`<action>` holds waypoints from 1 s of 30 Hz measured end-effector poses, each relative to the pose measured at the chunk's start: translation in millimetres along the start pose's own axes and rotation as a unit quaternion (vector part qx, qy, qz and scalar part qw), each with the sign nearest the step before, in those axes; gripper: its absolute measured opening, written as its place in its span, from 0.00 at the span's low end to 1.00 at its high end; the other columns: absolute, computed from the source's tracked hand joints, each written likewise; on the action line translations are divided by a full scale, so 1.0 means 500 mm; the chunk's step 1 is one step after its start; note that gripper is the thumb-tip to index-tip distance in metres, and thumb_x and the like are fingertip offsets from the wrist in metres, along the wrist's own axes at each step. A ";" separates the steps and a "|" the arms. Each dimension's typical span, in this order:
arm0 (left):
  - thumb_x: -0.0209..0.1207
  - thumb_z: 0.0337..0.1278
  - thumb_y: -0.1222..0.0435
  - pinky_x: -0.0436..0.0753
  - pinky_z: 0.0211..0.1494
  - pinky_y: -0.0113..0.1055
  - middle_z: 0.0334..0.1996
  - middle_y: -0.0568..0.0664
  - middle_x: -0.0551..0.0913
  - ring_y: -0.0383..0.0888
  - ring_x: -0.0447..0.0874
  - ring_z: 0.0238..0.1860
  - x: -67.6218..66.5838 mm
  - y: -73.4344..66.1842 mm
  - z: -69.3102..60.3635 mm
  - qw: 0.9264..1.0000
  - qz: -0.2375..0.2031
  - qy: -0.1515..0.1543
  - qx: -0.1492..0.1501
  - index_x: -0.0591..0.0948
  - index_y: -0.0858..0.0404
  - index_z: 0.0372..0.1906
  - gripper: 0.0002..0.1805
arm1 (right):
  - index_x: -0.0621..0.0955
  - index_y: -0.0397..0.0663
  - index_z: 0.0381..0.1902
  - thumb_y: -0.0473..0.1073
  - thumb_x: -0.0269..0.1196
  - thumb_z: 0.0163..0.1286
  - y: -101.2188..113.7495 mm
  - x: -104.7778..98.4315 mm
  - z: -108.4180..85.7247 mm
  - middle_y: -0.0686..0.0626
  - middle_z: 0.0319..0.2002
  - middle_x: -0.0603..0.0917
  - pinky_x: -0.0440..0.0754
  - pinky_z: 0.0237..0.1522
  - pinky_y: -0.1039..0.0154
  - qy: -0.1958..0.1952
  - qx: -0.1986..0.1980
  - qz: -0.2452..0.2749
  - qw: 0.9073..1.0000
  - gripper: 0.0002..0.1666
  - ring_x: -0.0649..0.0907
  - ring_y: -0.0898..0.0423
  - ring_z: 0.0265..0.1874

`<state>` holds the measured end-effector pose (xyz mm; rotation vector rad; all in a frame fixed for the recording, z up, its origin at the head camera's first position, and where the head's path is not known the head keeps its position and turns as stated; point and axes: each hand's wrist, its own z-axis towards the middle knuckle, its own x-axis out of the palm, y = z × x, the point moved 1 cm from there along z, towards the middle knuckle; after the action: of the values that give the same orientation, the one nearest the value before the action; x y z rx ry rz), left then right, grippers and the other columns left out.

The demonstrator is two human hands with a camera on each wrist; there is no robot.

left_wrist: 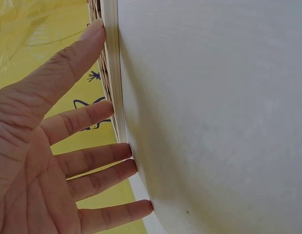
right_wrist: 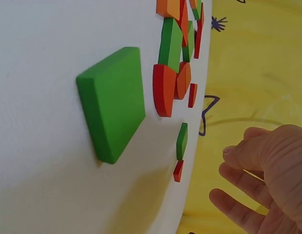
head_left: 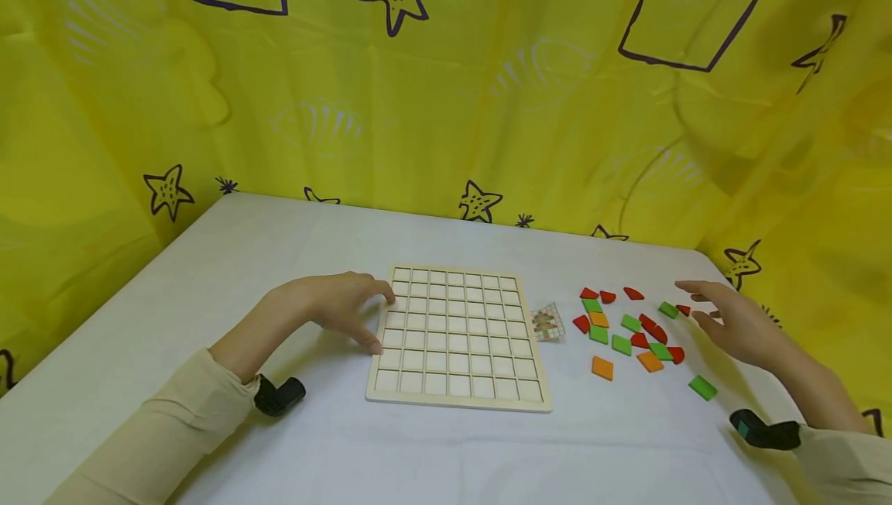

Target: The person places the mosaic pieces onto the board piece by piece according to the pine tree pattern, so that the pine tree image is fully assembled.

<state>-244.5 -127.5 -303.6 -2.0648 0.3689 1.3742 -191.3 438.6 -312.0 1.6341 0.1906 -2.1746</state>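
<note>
A pale wooden board (head_left: 460,403) with a grid of square cells lies on the white table. My left hand (head_left: 341,305) touches its left edge with thumb and fingertips, the fingers spread and fairly straight in the left wrist view. Red, green and orange flat tiles are scattered to the right of the board. My right hand (head_left: 735,324) is over the far right of them, nearest a small red tile (head_left: 684,310) and a green tile (head_left: 667,309). Its fingers are loosely bent with nothing visible between them. A larger-looking green square tile (right_wrist: 114,105) is closest to the right wrist camera.
A small printed card (head_left: 548,323) with a grid picture lies against the board's right edge. Orange tiles (head_left: 602,368) sit at the near side of the scatter. A yellow patterned curtain (head_left: 418,118) hangs behind the white table (head_left: 313,443).
</note>
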 end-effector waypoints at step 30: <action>0.77 0.48 0.48 0.73 0.67 0.52 0.60 0.54 0.78 0.51 0.75 0.62 0.002 0.001 0.001 1.000 -0.005 -0.007 0.009 0.77 0.57 0.63 0.38 | 0.79 0.26 0.55 0.30 0.66 0.66 -0.050 0.018 0.014 0.42 0.37 0.84 0.82 0.41 0.51 0.119 0.116 0.011 0.986 0.20 0.79 0.44 0.37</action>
<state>-244.7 -127.6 -304.9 -2.0379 0.3626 1.3735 -209.5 456.9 -321.7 2.0157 -0.0134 -2.0431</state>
